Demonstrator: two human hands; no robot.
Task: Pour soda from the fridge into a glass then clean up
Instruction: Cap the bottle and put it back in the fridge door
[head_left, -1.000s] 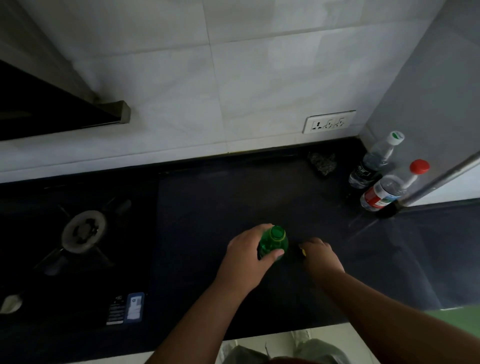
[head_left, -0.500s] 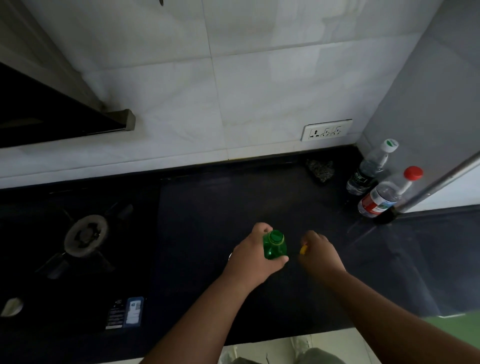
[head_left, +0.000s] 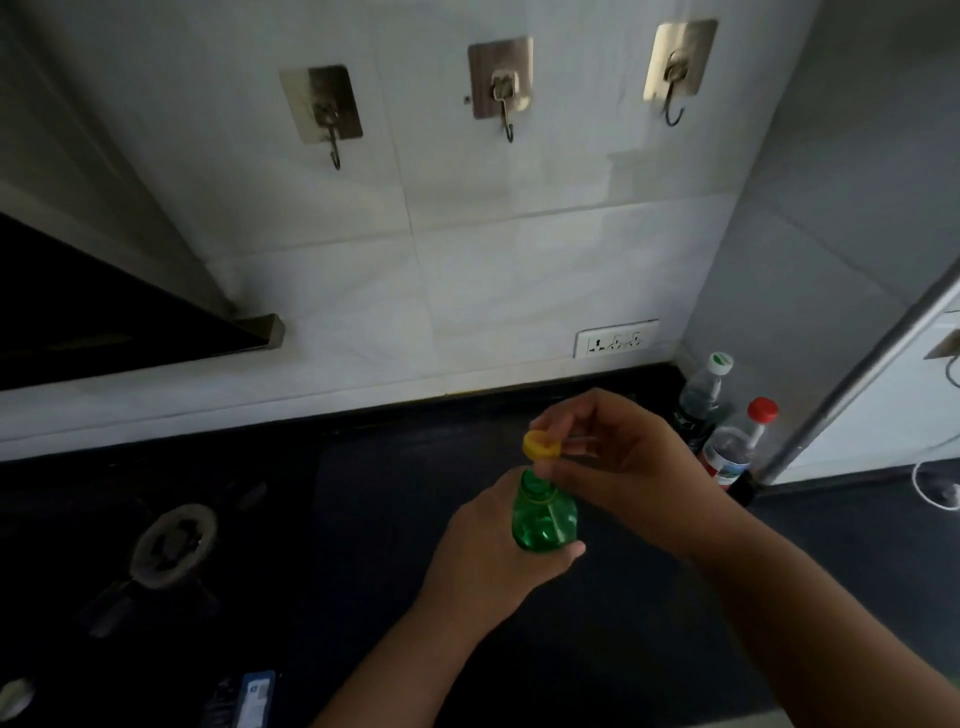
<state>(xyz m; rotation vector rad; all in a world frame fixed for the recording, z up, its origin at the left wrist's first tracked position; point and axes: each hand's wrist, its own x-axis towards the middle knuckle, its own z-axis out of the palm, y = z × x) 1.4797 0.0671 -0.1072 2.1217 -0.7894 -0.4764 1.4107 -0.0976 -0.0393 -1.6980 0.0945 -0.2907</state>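
Nearest the camera, the green soda bottle is gripped round its body by the left hand, with the fingers curled behind it and the thumb laid across its front; the bottle is held upright above the dark tabletop. Just above the bottle's open neck, a yellow cap is pinched between the thumb and fingertips of the right hand, and the cap is seen tilted, with its hollow side turned towards the camera. To the left, a gas burner is set in the dark hob. Farther back, in the right corner of the tabletop, two clear plastic bottles are stood side by side: one with a red cap and, behind it, one with a white and green cap. On the tiled wall behind, a white socket plate is mounted low, and three adhesive hooks are fixed in a row higher up.
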